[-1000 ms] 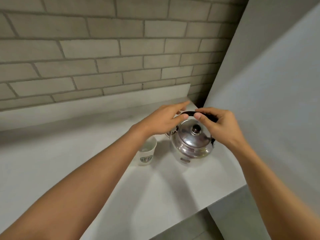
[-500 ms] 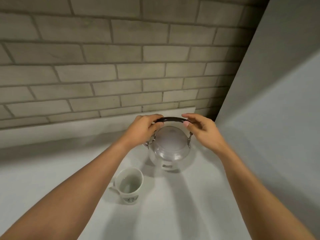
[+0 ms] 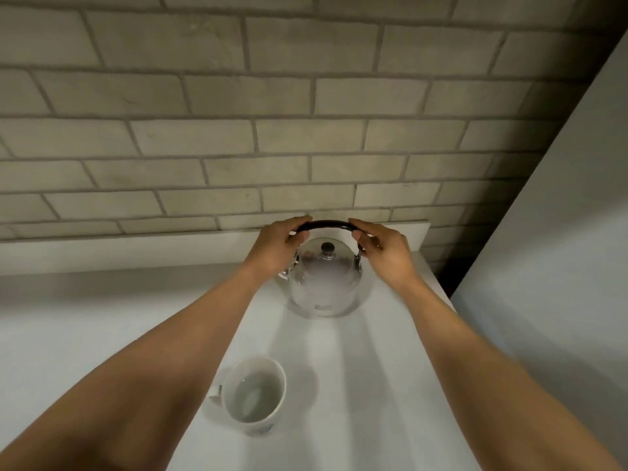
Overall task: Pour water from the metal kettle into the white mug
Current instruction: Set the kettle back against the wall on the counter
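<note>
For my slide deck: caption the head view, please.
Both hands, left and right, grip the metal kettle's handle behind the white mug.

There is one view only, from a wide-angle camera worn on the person's head, so nothing is shared with a second view. It looks forward and steeply down over a white counter (image 3: pixel 356 368), facing a grey brick wall (image 3: pixel 272 137) that fills the upper half of the frame. Both forearms run in from the bottom corners and meet near the middle, where the left hand (image 3: pixel 277 248) and right hand (image 3: pixel 384 248) sit at the far reach. The metal kettle (image 3: pixel 326 283) lies just above centre; the white mug (image 3: pixel 255 392) sits nearer the camera, lower in the frame. Straight lines bow towards the edges
</note>
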A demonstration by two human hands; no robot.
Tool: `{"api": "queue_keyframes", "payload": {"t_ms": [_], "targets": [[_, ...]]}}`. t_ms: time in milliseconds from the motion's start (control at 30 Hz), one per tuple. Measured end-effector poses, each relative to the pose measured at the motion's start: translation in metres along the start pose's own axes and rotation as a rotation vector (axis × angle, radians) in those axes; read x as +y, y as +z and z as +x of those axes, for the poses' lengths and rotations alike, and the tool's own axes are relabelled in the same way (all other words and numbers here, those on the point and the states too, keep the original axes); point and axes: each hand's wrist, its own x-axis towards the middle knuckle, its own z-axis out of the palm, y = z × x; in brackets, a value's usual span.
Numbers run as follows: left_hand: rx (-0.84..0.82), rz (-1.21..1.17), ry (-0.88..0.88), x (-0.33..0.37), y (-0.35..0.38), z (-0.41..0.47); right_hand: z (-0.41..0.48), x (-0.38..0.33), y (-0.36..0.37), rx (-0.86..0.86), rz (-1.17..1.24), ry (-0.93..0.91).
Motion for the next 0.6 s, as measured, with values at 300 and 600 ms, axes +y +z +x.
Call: {"api": "queue_keyframes", "payload": {"t_ms": [300, 600], "targets": [[0.040, -0.118, -0.016, -0.030, 0.019, 0.028, 0.023, 0.024, 0.022, 0.019, 0.038, 0.017], [0.077, -0.221, -0.092, -0.041, 0.033, 0.040, 0.037, 0.044, 0.030, 0.017, 0.038, 0.054]]}}
